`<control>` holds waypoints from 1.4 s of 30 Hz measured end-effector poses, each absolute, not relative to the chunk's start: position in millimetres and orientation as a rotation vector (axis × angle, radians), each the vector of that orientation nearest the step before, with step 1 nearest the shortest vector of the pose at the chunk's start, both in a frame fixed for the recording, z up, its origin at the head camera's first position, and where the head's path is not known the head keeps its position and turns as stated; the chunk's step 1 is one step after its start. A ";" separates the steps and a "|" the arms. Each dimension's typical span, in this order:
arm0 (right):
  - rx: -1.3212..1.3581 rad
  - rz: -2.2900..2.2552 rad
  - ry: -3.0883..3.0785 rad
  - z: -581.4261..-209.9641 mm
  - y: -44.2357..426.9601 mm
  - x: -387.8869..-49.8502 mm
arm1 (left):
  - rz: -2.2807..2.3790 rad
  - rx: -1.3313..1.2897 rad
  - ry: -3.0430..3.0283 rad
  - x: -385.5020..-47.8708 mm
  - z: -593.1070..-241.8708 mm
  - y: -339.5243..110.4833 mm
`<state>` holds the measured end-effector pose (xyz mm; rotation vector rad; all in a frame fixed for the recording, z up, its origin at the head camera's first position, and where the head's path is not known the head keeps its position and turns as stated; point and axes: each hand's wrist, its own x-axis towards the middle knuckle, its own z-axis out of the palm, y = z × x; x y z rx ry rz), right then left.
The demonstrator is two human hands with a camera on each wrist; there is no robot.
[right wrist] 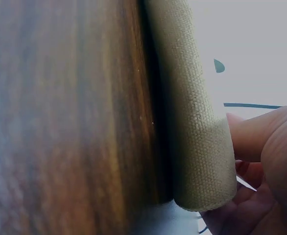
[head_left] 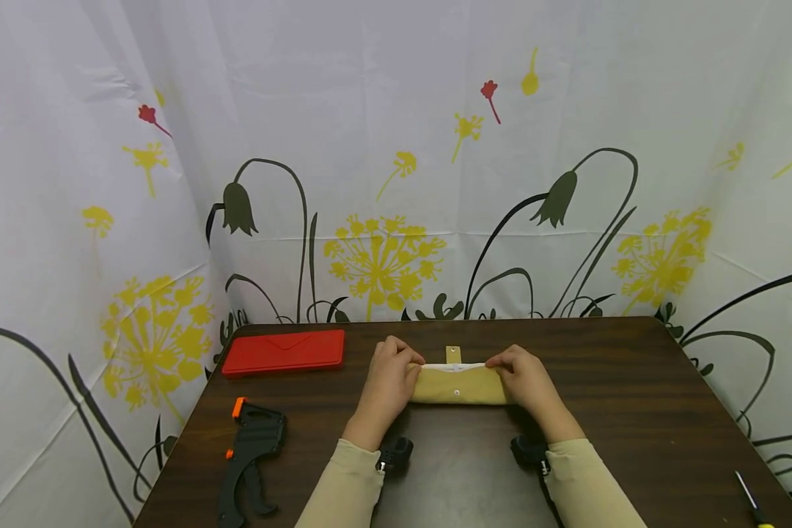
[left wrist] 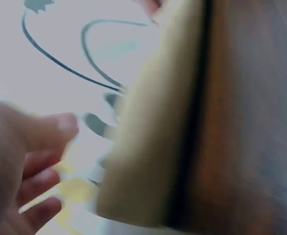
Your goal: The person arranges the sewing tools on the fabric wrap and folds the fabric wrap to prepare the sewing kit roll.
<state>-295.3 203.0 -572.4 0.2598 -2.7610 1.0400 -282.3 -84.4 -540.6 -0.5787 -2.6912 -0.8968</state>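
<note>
A mustard-yellow fabric pouch with a snap stud and white lining lies in front of me, its open edge facing away. A snap tab sticks up behind it. At the pouch's right end my right hand pinches the upper edge; the right wrist view shows the thumb against the woven fabric. My left hand is by the upper left corner. In the blurred left wrist view its fingers are loosely bent, apart from the pouch, with nothing between them and the thumb.
A red envelope-shaped case lies at the back left of the dark wood table. Nearer, on the left, is a black bar clamp with orange pads. A yellow-handled screwdriver lies at the right edge. A patterned curtain hangs behind.
</note>
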 end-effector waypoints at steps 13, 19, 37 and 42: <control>0.294 0.956 -2.708 -572.6 200.4 -297.7 | -0.531 -0.928 -3.131 -249.0 -523.6 -55.4; 0.284 1.205 -2.610 -552.0 187.3 -293.5 | -0.376 -0.887 -3.095 -246.1 -534.3 -46.8; -0.032 2.411 -2.491 -571.4 156.0 -323.1 | -0.326 -0.767 -3.051 -254.4 -554.1 -44.5; -0.098 2.327 -2.482 -577.0 150.4 -322.9 | -0.364 -0.747 -3.021 -255.8 -559.6 -44.3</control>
